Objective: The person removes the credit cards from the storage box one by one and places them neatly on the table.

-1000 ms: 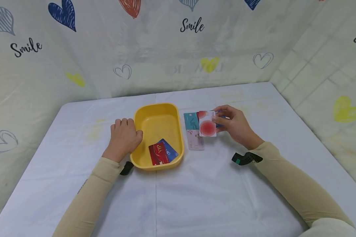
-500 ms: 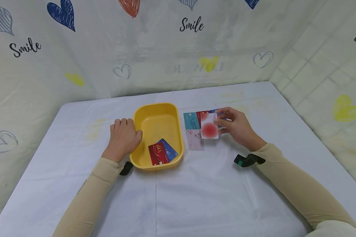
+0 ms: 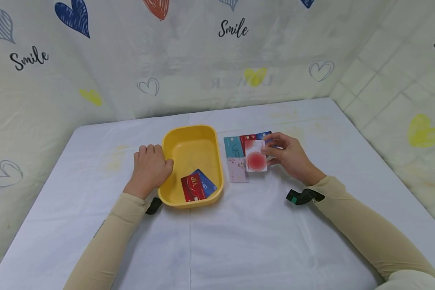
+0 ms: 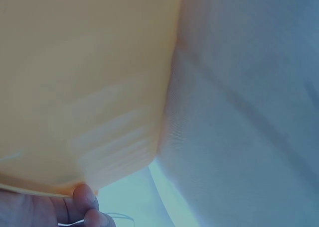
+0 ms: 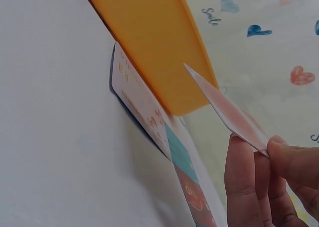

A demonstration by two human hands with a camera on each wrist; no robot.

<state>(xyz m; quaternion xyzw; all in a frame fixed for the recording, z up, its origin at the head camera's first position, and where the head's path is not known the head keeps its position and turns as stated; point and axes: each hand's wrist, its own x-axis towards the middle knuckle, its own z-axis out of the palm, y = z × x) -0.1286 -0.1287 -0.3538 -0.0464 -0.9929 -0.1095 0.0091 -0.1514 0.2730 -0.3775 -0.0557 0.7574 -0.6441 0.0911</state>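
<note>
My left hand (image 3: 150,167) grips the left rim of a yellow plastic tray (image 3: 220,169); the left wrist view shows its fingertips (image 4: 84,197) curled at the rim. Inside the tray, a red VIP card (image 3: 193,187) overlaps a blue card (image 3: 208,183). Between thumb and fingers, my right hand (image 3: 290,155) pinches a white card with a red circle (image 3: 256,158), tilted above the table in the right wrist view. Beside the tray lie a teal VIP card (image 3: 233,147), a pink card (image 3: 237,170), a partly covered red card (image 3: 247,138) and a blue card (image 3: 264,135).
A white cloth covers the table (image 3: 239,241). Behind it hangs a pale curtain (image 3: 188,52) printed with hearts and "Smile". A black wrist strap (image 3: 304,197) sits under the right sleeve.
The right hand has shifted slightly right and toward me with the white card, so more of the red and blue cards behind shows. The left hand stays on the tray.
</note>
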